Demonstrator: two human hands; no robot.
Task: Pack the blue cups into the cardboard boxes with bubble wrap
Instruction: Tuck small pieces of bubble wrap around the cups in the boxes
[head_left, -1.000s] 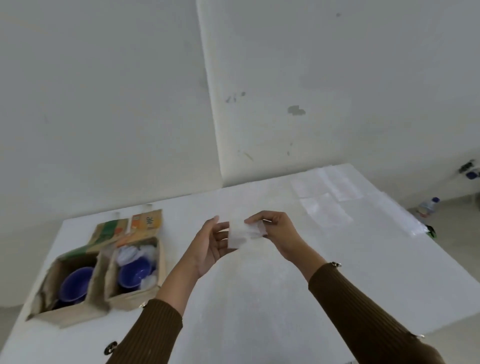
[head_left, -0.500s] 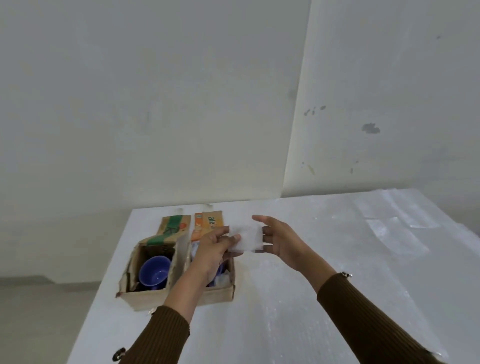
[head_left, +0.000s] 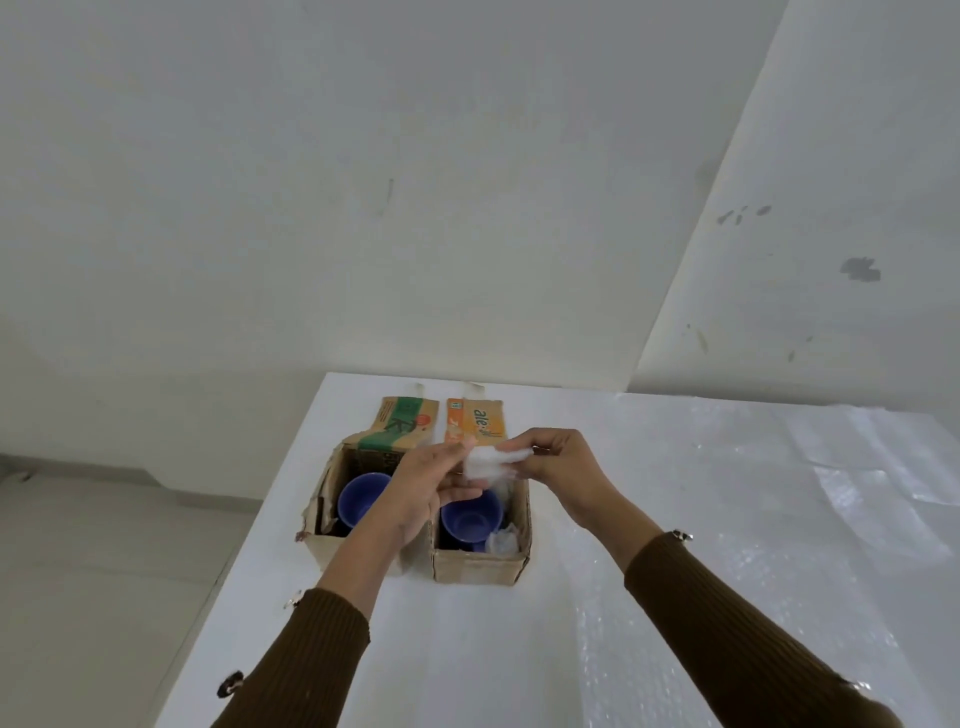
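Now both hands over right box (head_left: 480, 564): left hand (head_left: 423, 486) and right hand (head_left: 558, 470) each pinch bubble-wrap piece (head_left: 491, 463). Blue cup (head_left: 470, 514) inside right box; second blue cup (head_left: 359, 496) in left box (head_left: 332, 545). Boxes side by side, touching, on white table (head_left: 519, 649).

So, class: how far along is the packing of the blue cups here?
Done: the left cup sits in the left box, the right cup in the right box with loose wrap beside it. In hand: the left hand and right hand hold a folded bubble wrap piece above the right box. Left: tuck it in; the left box shows no wrap.
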